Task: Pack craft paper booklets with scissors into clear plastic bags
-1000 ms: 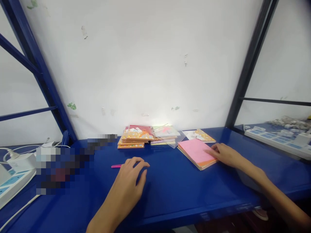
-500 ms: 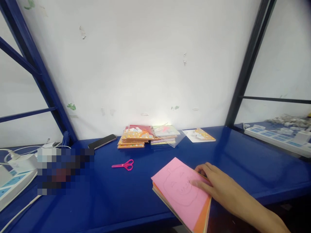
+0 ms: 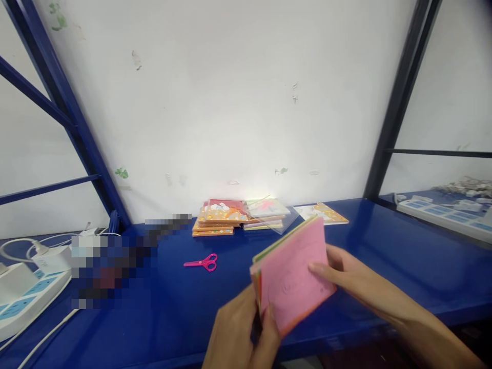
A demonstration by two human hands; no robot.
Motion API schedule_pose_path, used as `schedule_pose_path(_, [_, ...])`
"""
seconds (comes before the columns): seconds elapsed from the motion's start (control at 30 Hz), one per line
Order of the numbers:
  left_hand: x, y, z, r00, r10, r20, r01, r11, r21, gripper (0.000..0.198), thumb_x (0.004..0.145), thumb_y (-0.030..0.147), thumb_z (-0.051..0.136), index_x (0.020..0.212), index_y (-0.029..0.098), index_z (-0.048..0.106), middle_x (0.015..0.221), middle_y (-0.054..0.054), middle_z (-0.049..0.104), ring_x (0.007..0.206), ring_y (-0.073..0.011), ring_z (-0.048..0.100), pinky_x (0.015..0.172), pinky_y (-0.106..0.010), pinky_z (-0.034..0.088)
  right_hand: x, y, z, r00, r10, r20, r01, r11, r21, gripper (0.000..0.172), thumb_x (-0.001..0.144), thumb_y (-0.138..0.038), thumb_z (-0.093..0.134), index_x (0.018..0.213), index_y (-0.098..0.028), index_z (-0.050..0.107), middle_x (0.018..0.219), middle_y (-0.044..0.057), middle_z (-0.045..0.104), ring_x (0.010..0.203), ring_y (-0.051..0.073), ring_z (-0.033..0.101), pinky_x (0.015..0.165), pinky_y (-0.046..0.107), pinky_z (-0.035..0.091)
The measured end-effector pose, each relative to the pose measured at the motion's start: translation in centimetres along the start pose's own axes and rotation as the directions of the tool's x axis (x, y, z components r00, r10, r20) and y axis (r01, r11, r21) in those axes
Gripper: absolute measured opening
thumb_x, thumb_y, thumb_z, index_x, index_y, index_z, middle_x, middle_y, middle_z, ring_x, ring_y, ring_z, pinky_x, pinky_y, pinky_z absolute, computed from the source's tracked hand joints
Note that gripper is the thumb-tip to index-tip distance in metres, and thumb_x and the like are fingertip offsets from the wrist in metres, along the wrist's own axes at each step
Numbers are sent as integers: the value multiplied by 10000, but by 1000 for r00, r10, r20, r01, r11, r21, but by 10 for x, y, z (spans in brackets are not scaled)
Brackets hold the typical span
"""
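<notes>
A blue tabletop (image 3: 154, 328) ran up to a white wall (image 3: 223, 102) marked with green and grey patches; pink scissors (image 3: 200, 263) lay on the blue, and orange packets (image 3: 219, 222) were piled near the wall. Tilted up above the table's near part was the paper stack (image 3: 295, 277), its front sheet pink with faint drawn lines, green and orange edges peeping out. The left hand (image 3: 244, 328) pinched its left side, the right hand (image 3: 344, 269) its right edge
</notes>
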State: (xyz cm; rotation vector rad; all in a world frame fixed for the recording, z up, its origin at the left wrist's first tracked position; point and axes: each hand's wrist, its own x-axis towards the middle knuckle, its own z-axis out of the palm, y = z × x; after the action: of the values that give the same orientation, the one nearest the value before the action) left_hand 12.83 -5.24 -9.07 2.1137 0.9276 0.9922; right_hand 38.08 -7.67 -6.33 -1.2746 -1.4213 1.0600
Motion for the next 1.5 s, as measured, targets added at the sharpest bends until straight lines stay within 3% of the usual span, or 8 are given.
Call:
schedule_pose_path(0.17, [35, 0, -12, 988, 140, -66, -128, 979, 161, 378, 939, 275, 507, 1292, 249, 641, 1281, -114, 668, 1213, -314, 588, 1041, -471, 467, 6, 7, 2, 992, -43, -115, 46, 999, 23, 478, 858, -535, 731, 1217, -222, 690, 1185, 111, 738, 1102, 350, 679, 966, 493, 544])
schedule_pose_path(0.43, [34, -13, 32, 966, -181, -187, 105, 928, -357, 454, 947, 385, 593, 1352, 219, 473, 1312, -120, 641, 1213, -269, 596, 1020, -379, 461, 6, 5, 29, 959, -106, -262, 125, 990, 59, 434, 773, -560, 786, 1037, -245, 645, 967, 27, 701, 885, 242, 656, 755, 307, 535])
schedule_pose_path(0.73, [38, -12, 29, 957, -235, -170, 114, 845, -522, 454, 859, 403, 707, 1244, 187, 602, 1247, -126, 712, 1186, -298, 649, 1005, -388, 491, 11, 6, 34, 983, -105, -154, 108, 994, 11, 446, 790, -601, 745, 1001, -235, 602, 941, 23, 644, 819, 219, 624, 695, 299, 517])
schedule_pose_path(0.9, [38, -13, 31, 945, -274, -178, 145, 841, -521, 459, 840, 397, 721, 1230, 178, 618, 1241, -140, 719, 1191, -316, 651, 1009, -416, 495, 21, 4, -27, 985, -168, 47, 174, 970, -170, 907, 746, -883, 552, 1431, -290, 500, 1391, 133, 614, 1275, 369, 578, 1015, 469, 504])
schedule_pose_path(1.03, [41, -12, 31, 956, -231, -181, 118, 866, -486, 354, 885, 376, 663, 1182, 196, 597, 1172, -103, 735, 1116, -278, 678, 957, -385, 513, 62, 14, -117, 954, -207, -219, 120, 928, -353, 773, 881, -829, 385, 1453, -319, 484, 1536, 90, 514, 1400, 324, 491, 1127, 435, 429])
schedule_pose_path(1.17, [45, -11, 32, 968, -228, -102, 158, 877, -454, 360, 888, 347, 649, 1206, 180, 619, 1181, -112, 738, 1083, -277, 686, 947, -388, 510, 113, 51, -185, 906, -150, -396, -213, 648, -731, 965, 817, -803, 511, 1531, -160, 424, 1591, 177, 420, 1432, 397, 428, 1183, 491, 348])
schedule_pose_path(1.3, [46, -11, 31, 970, -226, -88, 163, 878, -450, 332, 896, 318, 636, 1189, 164, 664, 1189, -119, 743, 1090, -281, 685, 961, -391, 503, 135, 91, -195, 963, -14, -267, -208, 589, -781, 1030, 791, -765, 585, 1564, -118, 376, 1592, 200, 407, 1433, 390, 430, 1183, 460, 347])
schedule_pose_path(1.5, [45, -15, 30, 965, -240, -107, 146, 828, -541, 416, 892, 328, 662, 1277, 173, 636, 1240, -119, 736, 1138, -293, 682, 995, -401, 505, 130, 108, -183, 970, -135, -203, -95, 556, -825, 787, 871, -639, 565, 1494, -167, 477, 1567, 153, 465, 1415, 367, 456, 1190, 433, 325])
